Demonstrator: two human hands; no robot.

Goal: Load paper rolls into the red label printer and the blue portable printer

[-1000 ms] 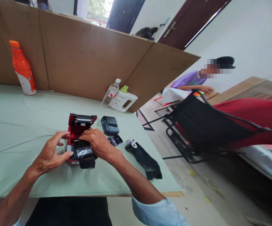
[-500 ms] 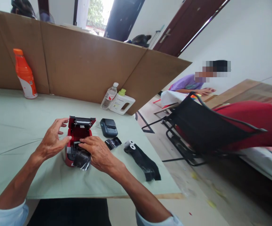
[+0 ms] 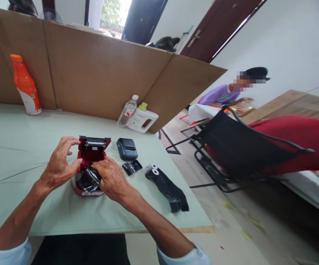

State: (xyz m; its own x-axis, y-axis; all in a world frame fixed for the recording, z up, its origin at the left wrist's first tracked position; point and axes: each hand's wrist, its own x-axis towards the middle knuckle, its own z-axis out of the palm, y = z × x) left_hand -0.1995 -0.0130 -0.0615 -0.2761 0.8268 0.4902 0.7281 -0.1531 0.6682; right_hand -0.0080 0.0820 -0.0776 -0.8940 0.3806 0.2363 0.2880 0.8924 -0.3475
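Observation:
A small red label printer (image 3: 91, 154) stands on the pale green table (image 3: 16, 147) with its lid raised. My left hand (image 3: 58, 163) rests against the printer's left side, thumb on the casing and fingers spread above it. My right hand (image 3: 111, 178) is curled over the printer's front right, its fingers pressing a crumpled strip of shiny black ribbon (image 3: 89, 180) into the open bay. To the right lie a small dark printer (image 3: 127, 148), a loose scrap of black film (image 3: 132, 167) and a black ribbon roll (image 3: 166, 186) partly unwound toward the table edge.
Brown cardboard panels (image 3: 101, 77) wall the table's far side. An orange bottle (image 3: 25, 86) stands at the back left; a clear water bottle (image 3: 127, 110) and a white jug (image 3: 142, 118) at the back right. A black chair (image 3: 236, 147) and a seated person (image 3: 222, 96) are beyond the table's right edge.
The black ribbon that hung over the printer's front has been gathered up into the bay under my right hand. My left hand moved from the front corner up to the printer's left side.

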